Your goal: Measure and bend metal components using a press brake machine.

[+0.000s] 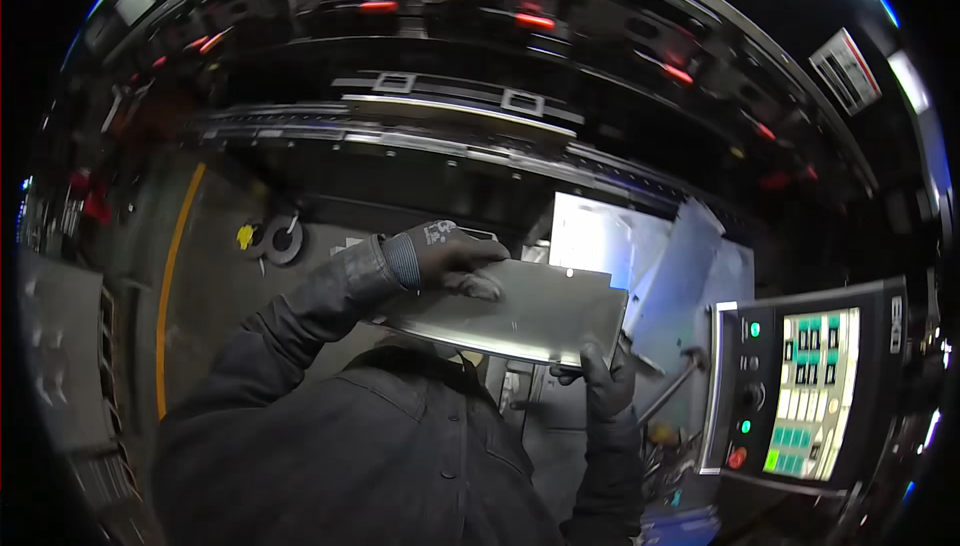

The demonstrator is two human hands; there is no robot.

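Held in front of my chest is a flat grey sheet metal piece [510,311] with a notched corner at its right end and a bright near edge. My left hand [445,258], in a grey glove with a ribbed cuff, grips its far left side, thumb lying over the face. At the near right corner my right hand [605,378], also gloved, pinches the edge. Fingers beneath the sheet are hidden.
Ahead runs a long machine bed [430,146] with red lights above. A control panel [800,396] with a lit screen stands at right. Beside it lie metal sheets [670,276] and a hammer [675,386]. A tape roll [285,241] and yellow floor line [175,296] are at left.
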